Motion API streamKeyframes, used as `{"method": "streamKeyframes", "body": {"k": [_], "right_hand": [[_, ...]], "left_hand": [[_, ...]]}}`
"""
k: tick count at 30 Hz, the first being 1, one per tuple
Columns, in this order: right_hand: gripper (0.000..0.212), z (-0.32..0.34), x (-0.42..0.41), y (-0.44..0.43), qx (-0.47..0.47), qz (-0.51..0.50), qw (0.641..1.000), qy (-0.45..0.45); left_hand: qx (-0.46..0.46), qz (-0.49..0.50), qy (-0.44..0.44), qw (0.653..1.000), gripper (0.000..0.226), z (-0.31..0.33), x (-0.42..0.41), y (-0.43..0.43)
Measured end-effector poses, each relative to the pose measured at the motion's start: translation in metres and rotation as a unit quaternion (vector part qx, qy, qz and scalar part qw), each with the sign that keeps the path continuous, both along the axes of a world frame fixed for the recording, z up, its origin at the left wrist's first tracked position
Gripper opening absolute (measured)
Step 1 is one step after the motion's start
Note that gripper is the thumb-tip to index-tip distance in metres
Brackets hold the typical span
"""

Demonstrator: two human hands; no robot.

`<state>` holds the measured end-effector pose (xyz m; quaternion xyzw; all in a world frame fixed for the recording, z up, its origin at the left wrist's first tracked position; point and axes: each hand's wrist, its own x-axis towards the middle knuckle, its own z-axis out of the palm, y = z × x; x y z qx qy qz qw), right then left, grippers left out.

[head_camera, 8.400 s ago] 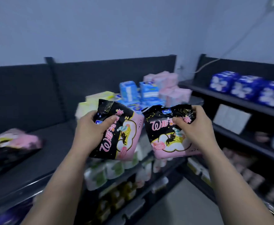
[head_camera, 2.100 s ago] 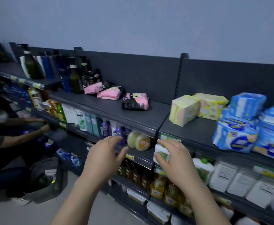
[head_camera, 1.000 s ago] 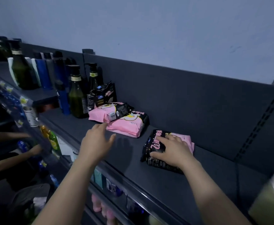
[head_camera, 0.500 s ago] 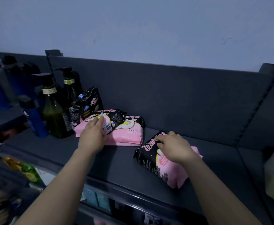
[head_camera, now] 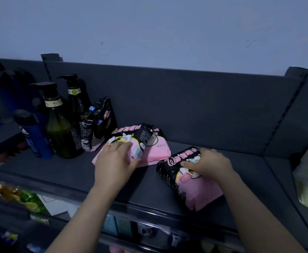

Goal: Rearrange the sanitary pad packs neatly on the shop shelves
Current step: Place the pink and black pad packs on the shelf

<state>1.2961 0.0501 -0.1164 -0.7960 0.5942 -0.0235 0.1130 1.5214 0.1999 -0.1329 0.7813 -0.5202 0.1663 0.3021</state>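
My left hand (head_camera: 115,162) lies spread on the left pack (head_camera: 129,143). My right hand (head_camera: 207,164) pinches the right pack (head_camera: 191,183). Both packs sit on the shelf (head_camera: 73,172), near the bottles (head_camera: 62,128).

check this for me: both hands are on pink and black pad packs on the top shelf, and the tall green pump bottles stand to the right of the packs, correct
Not quite. The head view shows the green pump bottles standing to the left of the packs, not the right. The rest holds: the left hand rests on one pink and black pack and the right hand on another pack, both on the top shelf.
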Motion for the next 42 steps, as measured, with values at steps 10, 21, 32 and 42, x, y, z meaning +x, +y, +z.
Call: {"method": "streamKeyframes", "body": {"k": [10,21,32,42], "right_hand": [[0.072,0.0,0.004,0.003,-0.004,-0.007,0.999,-0.034],[0.084,0.0,-0.002,-0.009,0.081,-0.016,0.994,-0.069],[0.079,0.015,-0.024,0.015,-0.009,-0.074,0.958,-0.278],[0.069,0.038,-0.132,0.062,-0.196,-0.175,0.861,-0.436]], "left_hand": [[0.069,0.092,0.238,0.964,0.088,0.007,0.046,-0.027],[-0.044,0.071,0.394,0.915,0.089,0.023,0.05,-0.022],[-0.213,0.028,0.399,0.892,0.079,0.036,0.01,-0.003],[-0.21,-0.102,0.447,0.863,0.075,0.047,-0.083,-0.041]]}}
